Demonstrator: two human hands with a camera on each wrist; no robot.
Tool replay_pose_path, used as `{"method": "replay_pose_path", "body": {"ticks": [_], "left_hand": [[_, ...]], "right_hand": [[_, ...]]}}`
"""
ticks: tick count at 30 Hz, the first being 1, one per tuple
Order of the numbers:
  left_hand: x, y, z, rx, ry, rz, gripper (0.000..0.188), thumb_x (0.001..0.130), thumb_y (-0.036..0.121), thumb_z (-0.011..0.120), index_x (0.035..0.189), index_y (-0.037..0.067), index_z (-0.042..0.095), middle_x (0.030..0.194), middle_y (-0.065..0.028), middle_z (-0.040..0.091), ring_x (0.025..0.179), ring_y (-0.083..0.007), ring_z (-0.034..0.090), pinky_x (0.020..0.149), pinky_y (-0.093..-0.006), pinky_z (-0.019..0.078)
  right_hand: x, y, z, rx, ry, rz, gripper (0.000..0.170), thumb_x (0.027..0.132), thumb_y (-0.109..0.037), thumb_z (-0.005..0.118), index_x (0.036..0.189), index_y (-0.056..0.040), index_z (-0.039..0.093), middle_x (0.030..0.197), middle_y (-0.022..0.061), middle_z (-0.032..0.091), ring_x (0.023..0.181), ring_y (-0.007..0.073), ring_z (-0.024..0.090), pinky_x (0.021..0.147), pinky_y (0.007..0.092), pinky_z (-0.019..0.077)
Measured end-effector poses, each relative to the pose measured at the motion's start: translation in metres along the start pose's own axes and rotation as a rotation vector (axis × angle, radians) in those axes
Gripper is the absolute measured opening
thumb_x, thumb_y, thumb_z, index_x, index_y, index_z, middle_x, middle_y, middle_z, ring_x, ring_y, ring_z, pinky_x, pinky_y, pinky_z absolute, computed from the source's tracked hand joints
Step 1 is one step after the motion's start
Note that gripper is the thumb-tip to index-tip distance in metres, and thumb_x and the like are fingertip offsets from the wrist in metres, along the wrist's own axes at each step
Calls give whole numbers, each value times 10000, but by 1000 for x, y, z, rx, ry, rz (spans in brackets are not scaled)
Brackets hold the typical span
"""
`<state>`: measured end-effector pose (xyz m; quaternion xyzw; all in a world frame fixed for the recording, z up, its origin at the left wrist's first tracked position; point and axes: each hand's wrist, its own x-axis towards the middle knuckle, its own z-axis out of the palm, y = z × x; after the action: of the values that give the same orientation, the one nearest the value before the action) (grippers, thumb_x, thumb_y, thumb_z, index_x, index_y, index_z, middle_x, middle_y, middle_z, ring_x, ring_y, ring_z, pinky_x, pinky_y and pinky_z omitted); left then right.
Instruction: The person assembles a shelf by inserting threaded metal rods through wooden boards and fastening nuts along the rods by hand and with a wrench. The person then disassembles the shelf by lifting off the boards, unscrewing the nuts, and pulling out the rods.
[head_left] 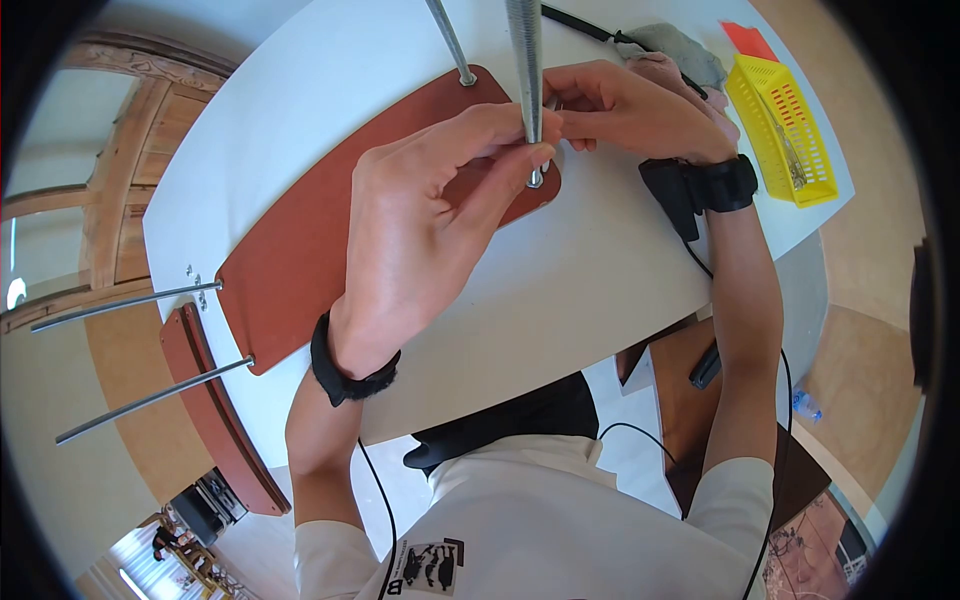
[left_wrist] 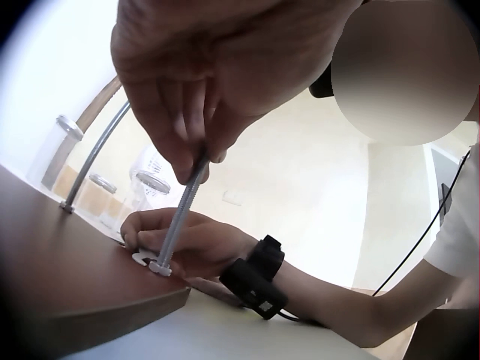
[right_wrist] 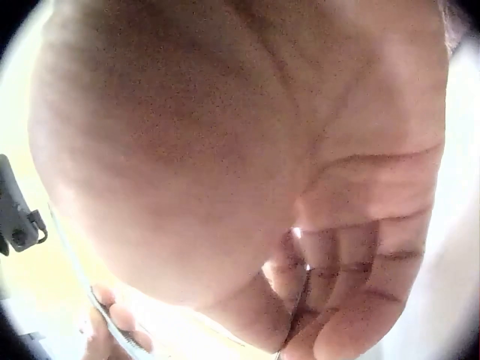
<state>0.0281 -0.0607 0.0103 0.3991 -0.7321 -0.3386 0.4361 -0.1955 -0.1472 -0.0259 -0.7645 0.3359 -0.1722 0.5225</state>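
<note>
A reddish-brown board (head_left: 320, 200) lies on the white table, with threaded metal rods standing at its corners. At the corner nearest me on the right, my left hand (head_left: 410, 215) pinches one threaded rod (head_left: 527, 70) between thumb and fingers, above its base. A nut (left_wrist: 160, 268) sits at the foot of that rod, on the board. My right hand (head_left: 635, 112) is low behind the rod, its fingers curled round a small flat wrench. The wrench's open end (left_wrist: 141, 259) is right at the nut in the left wrist view; its handle is mostly hidden by the fingers.
Several small nuts (head_left: 197, 285) lie beyond the board's left end. Another reddish-brown board (head_left: 215, 410) is at the table's left edge. At the right are a yellow basket (head_left: 745, 100), a red card (head_left: 748, 42), a grey cloth (head_left: 690, 52) and a black bar (head_left: 575, 22).
</note>
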Motion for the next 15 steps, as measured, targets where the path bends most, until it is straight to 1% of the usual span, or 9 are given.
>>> {"method": "replay_pose_path", "body": {"ticks": [1,3,4,6,8,10,12,13,15], "left_hand": [[0,0,1,-11,2,9,209,915,-16,714,1123,-3,720,965,-117,776,883,-220,775,777,-284,593],[0,3,2,-24,3,-1,200,913,-14,716,1113,-2,723,960,-120,774,878,-227,774,770,-285,592],[0,4,2,-38,4,-12,192,912,-11,718,1104,0,725,955,-122,772,873,-234,774,763,-286,590],[0,1,2,-25,14,11,186,914,-7,717,1100,1,727,951,-124,769,871,-236,774,756,-287,590],[-1,-2,1,-10,26,30,179,917,-3,715,1096,3,728,946,-125,766,870,-238,773,749,-289,590],[-1,-6,0,73,40,100,179,918,4,716,1096,6,725,940,-125,763,860,-246,772,727,-297,593],[-2,-8,2,54,47,92,177,916,7,719,1093,5,724,936,-128,760,853,-252,772,716,-299,593],[-2,-8,3,35,54,84,176,914,10,721,1090,4,723,933,-131,758,845,-258,771,704,-302,593],[-2,-1,4,21,58,39,172,915,11,722,1087,2,721,931,-133,758,843,-258,772,702,-302,596]], "right_hand": [[-2,-5,-1,1,-1,0,266,1031,-265,642,1140,-24,665,808,-37,610,750,40,527,679,207,415],[-6,-18,-6,-162,-61,63,277,1034,-258,636,1158,-13,664,819,-35,618,763,43,535,693,208,420],[-6,-16,-5,-163,-61,62,277,1034,-258,636,1158,-13,664,819,-35,618,763,43,535,693,208,420],[-6,-7,-3,-72,-5,16,293,1016,-258,662,1175,-12,670,831,-30,631,774,41,542,693,208,422],[-4,0,0,-32,5,7,302,1000,-253,685,1187,-16,674,838,-28,638,780,39,546,698,204,423],[-2,2,-1,7,18,-5,315,984,-248,707,1199,-19,677,844,-25,644,787,38,549,702,200,424],[-2,-1,-1,3,19,-7,267,958,-243,746,1112,-32,691,831,-31,645,760,31,549,697,191,426],[-4,-5,-2,3,20,-6,267,958,-243,746,1112,-32,691,831,-31,645,760,31,549,697,191,426],[-7,-17,-4,-86,-9,57,227,952,-246,758,1001,-40,680,808,-40,636,724,27,545,691,184,429]]}}
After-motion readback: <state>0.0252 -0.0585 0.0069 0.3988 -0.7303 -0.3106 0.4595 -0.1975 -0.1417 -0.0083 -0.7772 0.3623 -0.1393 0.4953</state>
